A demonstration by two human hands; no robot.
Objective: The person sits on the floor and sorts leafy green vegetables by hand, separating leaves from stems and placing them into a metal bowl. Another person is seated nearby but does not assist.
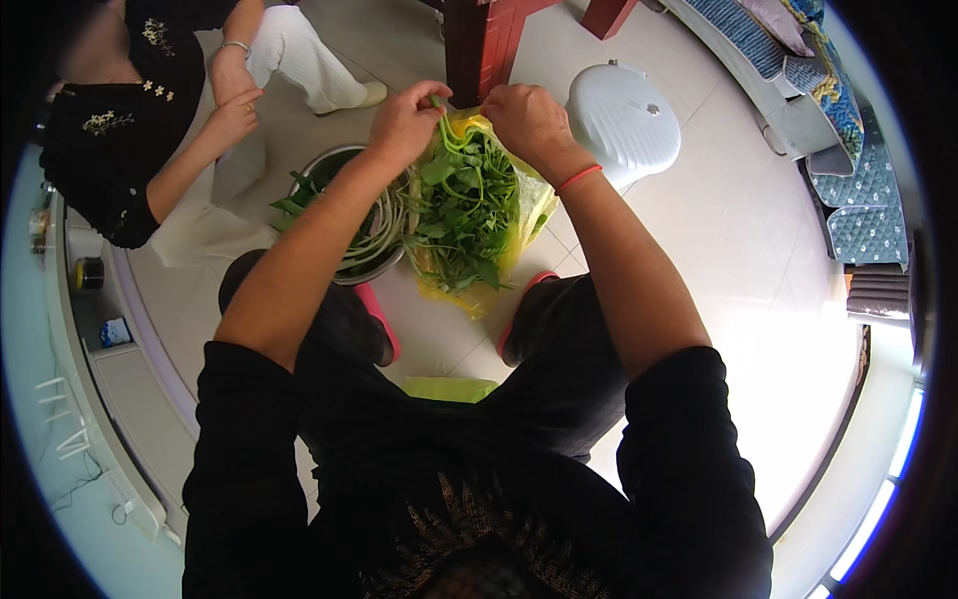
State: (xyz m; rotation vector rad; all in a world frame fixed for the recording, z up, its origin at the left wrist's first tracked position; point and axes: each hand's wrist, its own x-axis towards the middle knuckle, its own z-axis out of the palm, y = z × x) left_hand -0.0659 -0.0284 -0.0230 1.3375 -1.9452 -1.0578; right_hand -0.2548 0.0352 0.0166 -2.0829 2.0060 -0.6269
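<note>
My left hand (pixel 408 123) holds a green vegetable stem (pixel 447 135) between thumb and fingers, above a heap of leafy greens (pixel 468 213). The heap lies in a yellow plastic bag (pixel 524 210) on the floor. At the bag's upper edge is my right hand (pixel 528 123), its fingers curled; what they grip, if anything, is hidden. A round metal basin (pixel 393 271) stands left of the bag, touching or nearly touching it, and contains long pale stems (pixel 385 232) and dark leaves (pixel 288 213). My left forearm hides part of the basin.
A person (pixel 135 150) sits at upper left, forearms crossed near the basin. Behind the bag rises a red wooden table leg (pixel 479 60). A white lidded bin (pixel 625 120) stands right of it. Cushioned seating (pixel 857 202) lines the right side, a low cabinet (pixel 112 359) the left.
</note>
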